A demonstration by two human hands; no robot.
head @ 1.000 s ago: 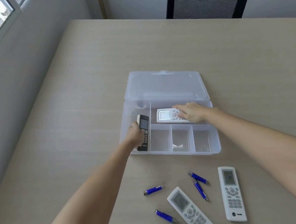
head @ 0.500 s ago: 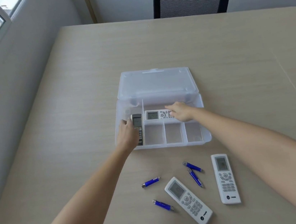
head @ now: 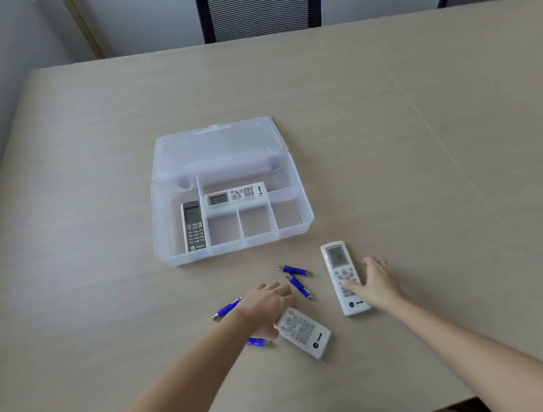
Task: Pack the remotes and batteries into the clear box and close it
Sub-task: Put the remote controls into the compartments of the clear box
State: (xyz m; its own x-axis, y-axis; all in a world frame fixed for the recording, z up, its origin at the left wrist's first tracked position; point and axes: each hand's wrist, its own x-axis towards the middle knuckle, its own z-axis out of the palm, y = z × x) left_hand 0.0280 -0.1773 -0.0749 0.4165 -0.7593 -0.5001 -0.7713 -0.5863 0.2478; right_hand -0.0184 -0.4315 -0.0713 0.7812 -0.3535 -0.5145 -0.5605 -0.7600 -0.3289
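Clear plastic, the box (head: 226,191) sits open mid-counter (head: 388,104), lid laid back. A dark remote (head: 194,225) lies in its left compartment, a white remote (head: 234,194) across the long rear one. Nearer, the left hand (head: 265,305) rests spread over the top of a second white remote (head: 303,332), with blue batteries (head: 294,270) scattered around it. The right hand (head: 378,283), fingers open, touches the right edge of a third white remote (head: 342,276).

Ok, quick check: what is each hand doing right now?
Left hand: open, resting on the near white remote, not gripping it.
Right hand: open, laid against the upright white remote, no grip yet.
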